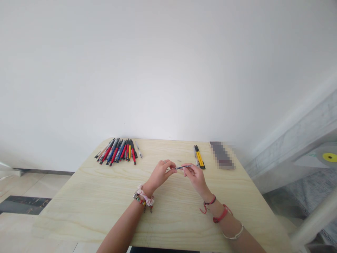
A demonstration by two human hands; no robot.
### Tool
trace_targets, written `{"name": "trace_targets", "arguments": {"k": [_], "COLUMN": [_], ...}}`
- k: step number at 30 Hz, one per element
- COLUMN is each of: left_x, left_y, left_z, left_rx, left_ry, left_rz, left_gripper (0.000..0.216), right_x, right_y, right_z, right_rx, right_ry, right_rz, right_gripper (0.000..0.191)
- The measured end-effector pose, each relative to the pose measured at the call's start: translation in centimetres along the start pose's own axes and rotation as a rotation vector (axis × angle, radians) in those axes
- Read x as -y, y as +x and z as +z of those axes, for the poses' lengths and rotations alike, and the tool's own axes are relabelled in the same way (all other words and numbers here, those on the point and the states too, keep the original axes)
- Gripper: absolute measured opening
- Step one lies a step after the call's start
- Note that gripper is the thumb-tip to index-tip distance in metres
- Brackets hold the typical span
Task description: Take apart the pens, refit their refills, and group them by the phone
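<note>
Between my two hands, just above the middle of the table, a slim dark pen [181, 167] lies nearly level. My left hand [161, 174] pinches its left end between thumb and fingers. The fingers of my right hand [194, 176] are closed round its right end and hide part of it. Whether it is a whole pen or only the refill, I cannot tell. Just beyond it, a small pale piece [179, 161] rests on the tabletop. Close to my right hand lie two yellow-and-black pens [200, 157] with a clear pen [196, 156] alongside.
At the back left of the wooden table [163, 218] lies a pile of red, blue, yellow and clear pens [116, 151], with a single clear pen [138, 149] at its right. A blurred dark flat object [222, 155] is at the back right. Behind the table rises a white wall [168, 70].
</note>
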State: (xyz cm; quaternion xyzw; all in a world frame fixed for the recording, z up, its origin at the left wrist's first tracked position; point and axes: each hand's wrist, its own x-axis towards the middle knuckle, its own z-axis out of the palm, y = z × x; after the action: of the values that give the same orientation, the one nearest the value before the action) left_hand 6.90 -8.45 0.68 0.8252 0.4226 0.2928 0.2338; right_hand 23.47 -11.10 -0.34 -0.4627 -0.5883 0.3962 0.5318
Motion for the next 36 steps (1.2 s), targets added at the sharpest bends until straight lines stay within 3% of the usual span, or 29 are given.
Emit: {"name": "trace_targets", "arguments": {"k": [3, 9, 12, 14, 18, 21, 24, 30, 33, 36], "left_x": [0.1, 1.9, 2.5, 2.5, 1.5, 0.6, 0.7, 2.9, 3.5, 3.6], "left_y": [0.0, 0.2, 0.2, 0.2, 0.2, 0.3, 0.3, 0.4, 0.5, 0.5], "left_z": [-0.1, -0.1, 0.3, 0.5, 0.8, 0.9, 0.8, -0.2, -0.3, -0.1], "left_rx": [0.001, 0.141, 0.211, 0.194, 0.064, 0.035, -0.010, -0.236, -0.281, -0.272], "left_ry": [0.025, 0.241, 0.338, 0.323, 0.113, -0.012, -0.005, 0.031, 0.047, 0.061], "left_rz": [-0.003, -0.134, -0.195, -0.195, -0.090, -0.015, -0.036, -0.163, -0.175, -0.160], "left_gripper": [0.017, 0.012, 0.012, 0.018, 0.030, 0.019, 0.016, 0.013, 0.013, 0.012], "right_x": [0.0, 0.0, -0.1, -0.2, -0.6, -0.9, -1.4, -3.1, -3.3, -3.0], "right_y": [0.1, 1.1, 1.5, 1.6, 1.4, 1.3, 1.4, 3.2, 4.4, 5.4], "right_z": [0.0, -1.6, -2.2, -2.2, -1.5, -0.7, -0.5, -1.5, -1.2, -0.2], "right_rx": [-0.022, -0.272, -0.326, -0.332, -0.253, -0.162, -0.060, 0.006, 0.129, 0.262], "right_ry": [0.010, 0.094, 0.141, 0.140, 0.095, 0.063, -0.014, -0.593, -0.849, -0.967], "right_rz": [-0.002, 0.002, 0.019, 0.039, 0.075, 0.083, 0.085, 0.020, -0.085, -0.094], "right_gripper": [0.021, 0.023, 0.024, 0.025, 0.026, 0.026, 0.025, 0.016, 0.017, 0.016]}}
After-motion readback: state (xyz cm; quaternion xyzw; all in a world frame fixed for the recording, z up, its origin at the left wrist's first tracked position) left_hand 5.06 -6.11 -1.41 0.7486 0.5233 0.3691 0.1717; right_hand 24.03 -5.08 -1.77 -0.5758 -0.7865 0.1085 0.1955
